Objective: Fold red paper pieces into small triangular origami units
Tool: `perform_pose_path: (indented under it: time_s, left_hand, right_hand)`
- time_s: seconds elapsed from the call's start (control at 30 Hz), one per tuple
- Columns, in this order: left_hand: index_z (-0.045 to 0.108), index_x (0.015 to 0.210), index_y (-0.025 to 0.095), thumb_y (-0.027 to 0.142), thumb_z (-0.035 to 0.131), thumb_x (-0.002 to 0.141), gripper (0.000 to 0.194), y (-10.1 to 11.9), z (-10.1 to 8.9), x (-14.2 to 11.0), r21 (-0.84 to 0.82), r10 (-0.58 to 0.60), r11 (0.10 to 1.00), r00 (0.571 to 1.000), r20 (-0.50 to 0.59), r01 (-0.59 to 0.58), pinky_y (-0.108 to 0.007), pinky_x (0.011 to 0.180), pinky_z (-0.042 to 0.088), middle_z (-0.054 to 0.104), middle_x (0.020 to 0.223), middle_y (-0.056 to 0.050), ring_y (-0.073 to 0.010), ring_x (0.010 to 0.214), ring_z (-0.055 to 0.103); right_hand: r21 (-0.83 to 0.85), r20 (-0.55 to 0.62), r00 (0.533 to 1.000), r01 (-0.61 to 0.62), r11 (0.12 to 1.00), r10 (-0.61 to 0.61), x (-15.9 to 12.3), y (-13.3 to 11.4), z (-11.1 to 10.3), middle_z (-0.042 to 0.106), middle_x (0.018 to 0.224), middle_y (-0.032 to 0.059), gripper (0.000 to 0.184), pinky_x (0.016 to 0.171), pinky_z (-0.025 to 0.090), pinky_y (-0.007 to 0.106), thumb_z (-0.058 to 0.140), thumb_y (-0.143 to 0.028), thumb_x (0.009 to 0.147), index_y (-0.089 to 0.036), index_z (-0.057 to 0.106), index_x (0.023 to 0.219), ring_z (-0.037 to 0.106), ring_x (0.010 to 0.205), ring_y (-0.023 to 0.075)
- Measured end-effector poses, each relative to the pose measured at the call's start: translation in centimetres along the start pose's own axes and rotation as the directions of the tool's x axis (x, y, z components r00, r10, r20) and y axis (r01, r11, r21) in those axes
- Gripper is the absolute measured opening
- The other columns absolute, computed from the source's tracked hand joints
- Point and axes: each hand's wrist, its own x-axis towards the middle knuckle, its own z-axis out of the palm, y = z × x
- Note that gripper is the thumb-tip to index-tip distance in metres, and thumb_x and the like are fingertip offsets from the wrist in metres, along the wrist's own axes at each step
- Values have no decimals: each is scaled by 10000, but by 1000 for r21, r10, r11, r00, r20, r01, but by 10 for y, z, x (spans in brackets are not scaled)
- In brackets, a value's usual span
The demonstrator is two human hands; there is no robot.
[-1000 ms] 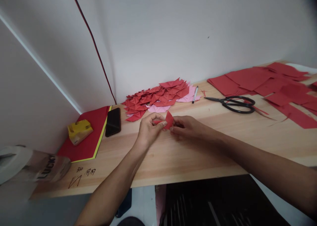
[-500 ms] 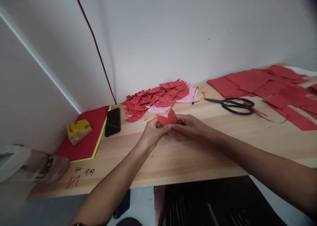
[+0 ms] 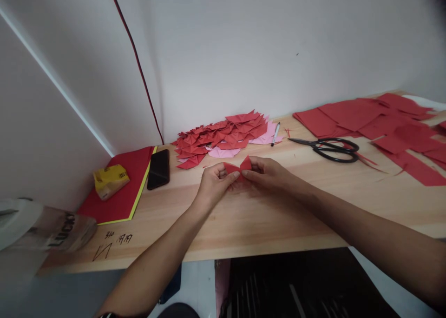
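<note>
A small folded red paper piece (image 3: 232,168) is pinched between my two hands above the wooden table (image 3: 278,225). My left hand (image 3: 215,181) grips its left side, thumb on the near face. On the right side my right hand (image 3: 266,171) holds it, with thumb and fingers closed on the paper. Two pointed corners stick up with a notch between them; the fingers hide the lower part. Just beyond my hands lies a heap of folded red paper pieces (image 3: 223,134), with some pink paper pieces (image 3: 226,151) under and beside it.
Black-handled scissors (image 3: 334,149) and a pen (image 3: 275,134) lie to the right of the heap. Flat red paper sheets (image 3: 351,115) spread over the right side. At left are a phone (image 3: 158,169), a yellow packet (image 3: 110,181) on a red sheet (image 3: 121,208), and a clear plastic bottle (image 3: 59,229).
Both thumbs have moved up over the notch of the red paper, covering more of its middle. The view has shifted slightly; the things on the table stay where they were.
</note>
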Motion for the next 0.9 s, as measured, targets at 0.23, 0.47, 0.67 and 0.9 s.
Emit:
perform_pose_path:
  time_s: [0.23,0.47,0.67,0.9]
  left_hand:
    - [572,801,138,354,749,746,285,0,-2,0,-35,-18,999,1000,-1,18,-193,469,408,668,619,-20,-102,491,587]
    - [612,761,132,346,771,724,268,2,0,1,-47,38,998,999,-35,-40,-209,520,427,646,640,-8,-90,522,555]
    - [612,762,143,292,773,716,224,3,2,0,-49,94,994,993,-75,-98,-215,562,420,626,655,11,-92,558,552]
    - [655,777,150,237,767,716,155,7,0,-1,78,170,984,981,-99,-162,-205,589,385,631,719,9,-83,608,531]
  right_hand:
    - [40,33,999,27,999,-28,0,4,1,592,749,0,231,547,379,238,600,-395,875,-170,562,839,508,610,107]
    - [103,8,999,44,994,-45,-2,4,3,564,715,-24,219,515,370,236,612,-400,877,-194,542,850,498,566,102]
    - [137,4,1000,2,991,-2,1,2,1,551,639,-32,291,528,378,249,654,-458,834,-185,555,820,511,555,115]
    - [140,-77,997,40,989,-29,-4,-5,2,573,702,-16,221,545,389,241,628,-382,855,-191,534,796,524,596,112]
